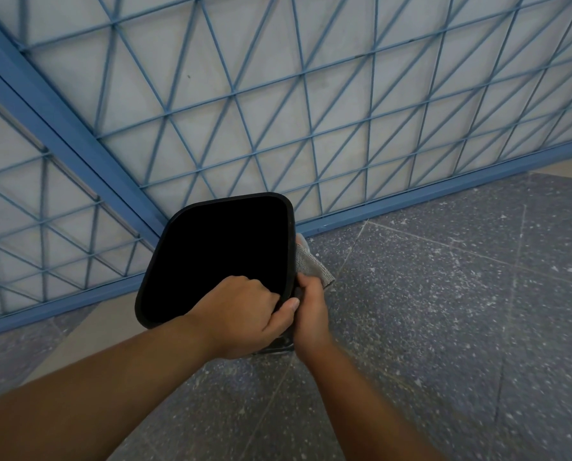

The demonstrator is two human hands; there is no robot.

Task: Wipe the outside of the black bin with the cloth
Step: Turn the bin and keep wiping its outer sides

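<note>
The black bin (pixel 218 257) stands on the floor in the middle of the view, its open mouth facing up at me. My left hand (pixel 244 314) grips the bin's near right rim, fingers curled inside and thumb over the edge. My right hand (pixel 311 311) holds a grey cloth (pixel 311 261) against the bin's right outer wall. Most of the cloth is hidden between the hand and the bin; only a crumpled part shows above my fingers.
A blue metal grille (pixel 311 104) with a thick blue frame runs behind the bin, across the back and left. Dark speckled stone floor (pixel 444 311) spreads to the right and towards me.
</note>
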